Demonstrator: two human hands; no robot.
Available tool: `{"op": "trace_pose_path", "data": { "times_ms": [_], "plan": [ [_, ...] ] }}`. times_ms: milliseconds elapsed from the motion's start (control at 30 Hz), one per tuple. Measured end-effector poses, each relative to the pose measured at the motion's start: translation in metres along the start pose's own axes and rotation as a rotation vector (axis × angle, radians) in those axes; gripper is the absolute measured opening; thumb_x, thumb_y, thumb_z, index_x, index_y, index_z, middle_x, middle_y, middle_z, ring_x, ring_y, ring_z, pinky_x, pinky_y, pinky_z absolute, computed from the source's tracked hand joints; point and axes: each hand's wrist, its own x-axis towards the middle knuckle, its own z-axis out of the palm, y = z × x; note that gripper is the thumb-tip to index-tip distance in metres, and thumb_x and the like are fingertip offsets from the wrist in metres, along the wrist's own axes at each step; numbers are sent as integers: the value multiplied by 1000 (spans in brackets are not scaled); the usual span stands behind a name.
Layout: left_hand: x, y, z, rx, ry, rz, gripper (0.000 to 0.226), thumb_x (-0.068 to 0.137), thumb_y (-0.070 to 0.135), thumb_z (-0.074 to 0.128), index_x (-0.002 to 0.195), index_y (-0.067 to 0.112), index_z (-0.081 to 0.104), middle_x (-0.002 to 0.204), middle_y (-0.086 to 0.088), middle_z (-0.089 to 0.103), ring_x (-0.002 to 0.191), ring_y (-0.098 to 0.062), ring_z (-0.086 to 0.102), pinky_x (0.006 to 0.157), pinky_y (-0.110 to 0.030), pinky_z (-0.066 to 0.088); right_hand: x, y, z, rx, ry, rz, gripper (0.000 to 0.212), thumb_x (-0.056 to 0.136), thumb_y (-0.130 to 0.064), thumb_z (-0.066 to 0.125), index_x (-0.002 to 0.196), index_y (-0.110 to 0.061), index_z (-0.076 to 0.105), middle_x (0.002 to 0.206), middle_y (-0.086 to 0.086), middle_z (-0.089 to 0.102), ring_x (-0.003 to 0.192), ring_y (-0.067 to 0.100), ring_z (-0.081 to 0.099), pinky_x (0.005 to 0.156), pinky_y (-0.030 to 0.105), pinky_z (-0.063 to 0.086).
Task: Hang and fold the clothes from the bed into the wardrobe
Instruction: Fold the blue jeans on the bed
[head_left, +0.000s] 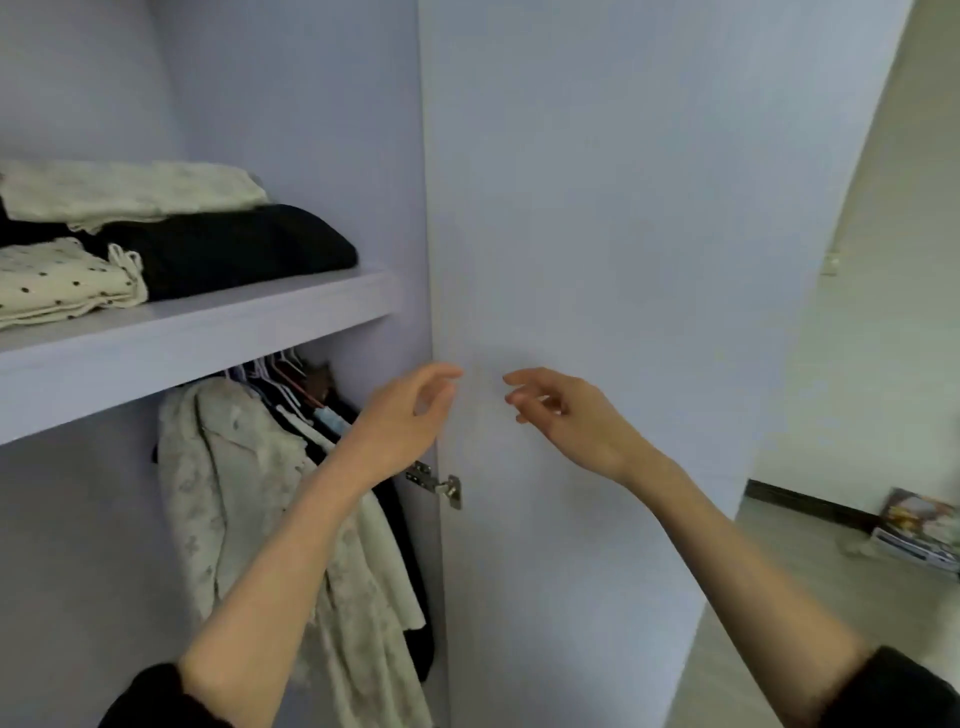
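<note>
- Both hands are raised in front of the open wardrobe door (597, 260), and neither holds anything
- The left hand (405, 415) hovers at the hinge edge of the door with its fingers loosely curled and relaxed; whether the fingertips touch the panel cannot be told
- The right hand (566, 415) is just beside it, fingers spread and slightly bent, pointing toward the left hand; it looks close to the door face, though contact is not clear
- The clothes are inside the wardrobe: a folded stack (130, 239) of pale, black and dotted pieces lies on the shelf (208, 338)
- Below the shelf, a pale floral shirt (249, 493) hangs at the front of a row of hangers (280, 379), with darker garments behind it
- The bed is not in view, so how many clothes are left there cannot be told
- Judged from empty hands and a stocked wardrobe, this is a gap between garments: one piece has been put away and none has been picked up
- The next move probably calls for turning away toward the bed to fetch another garment; if nothing remains, the door would be swung shut, with the hanging sleeves kept clear of the hinge (436, 483)
</note>
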Motion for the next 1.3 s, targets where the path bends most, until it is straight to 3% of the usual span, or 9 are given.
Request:
{"op": "trace_pose_path", "data": {
  "times_ms": [233, 400, 467, 567, 700, 800, 967, 1167, 1300],
  "plan": [
    [-59, 45, 161, -168, -420, 79, 21, 96, 12, 49, 104, 32, 54, 95, 7, 64, 92, -16, 61, 74, -12, 44, -192, 107, -63, 20, 147, 433, 25, 97, -18, 49, 121, -19, 56, 113, 7, 65, 93, 18, 65, 69, 11, 46],
    [-107, 120, 256, -292, -678, 159, 16, 92, 35, 53, 96, 51, 52, 104, 11, 65, 100, -13, 63, 94, -32, 48, -315, 135, -124, 32, 323, 628, 27, 97, -15, 50, 123, -14, 56, 107, 7, 66, 90, 18, 65, 74, 13, 49],
    [-128, 154, 291, -310, -788, 207, 21, 96, 29, 49, 99, 50, 50, 105, 11, 65, 104, -13, 62, 97, -33, 47, -362, 138, -147, 30, 375, 691, 28, 97, -14, 49, 124, -13, 56, 107, 7, 66, 92, 20, 65, 78, 17, 50],
    [-157, 205, 346, -373, -893, 274, 24, 98, 18, 47, 100, 41, 54, 102, 11, 65, 100, -8, 62, 95, -26, 46, -430, 145, -181, 22, 484, 784, 27, 98, -16, 47, 124, -14, 55, 108, 5, 66, 91, 16, 64, 67, 8, 45],
    [-183, 254, 409, -387, -1083, 346, 20, 98, 23, 45, 110, 36, 55, 110, 10, 64, 106, -4, 59, 94, -19, 43, -498, 159, -213, 29, 584, 910, 26, 99, -16, 46, 123, -15, 55, 105, 2, 65, 89, 14, 63, 66, 9, 44],
    [-182, 285, 453, -402, -1163, 392, 20, 98, 25, 46, 101, 42, 54, 110, 11, 63, 109, -10, 59, 96, -25, 44, -530, 174, -236, 27, 672, 964, 22, 98, -14, 47, 118, -17, 55, 102, 2, 65, 83, 11, 63, 62, 5, 42],
    [-160, 348, 543, -420, -1294, 523, 18, 98, 30, 45, 101, 47, 52, 113, 12, 62, 108, -9, 58, 96, -32, 47, -564, 213, -287, -19, 830, 1056, 19, 97, -15, 48, 113, -23, 55, 100, 0, 66, 80, 7, 63, 67, 13, 45],
    [-121, 411, 660, -330, -1424, 693, 27, 99, 28, 42, 124, 28, 55, 120, 8, 58, 112, -8, 53, 90, -20, 42, -577, 274, -346, 4, 1098, 1130, 24, 98, -14, 48, 120, -14, 56, 102, 2, 66, 89, 16, 65, 83, 33, 50],
    [-108, 450, 728, -299, -1501, 754, 27, 100, 26, 41, 123, 25, 55, 118, 8, 58, 108, -8, 52, 77, -8, 38, -595, 316, -380, 21, 1214, 1189, 26, 97, -10, 47, 121, -10, 56, 101, 5, 66, 86, 16, 64, 78, 30, 50]
  ]
}}
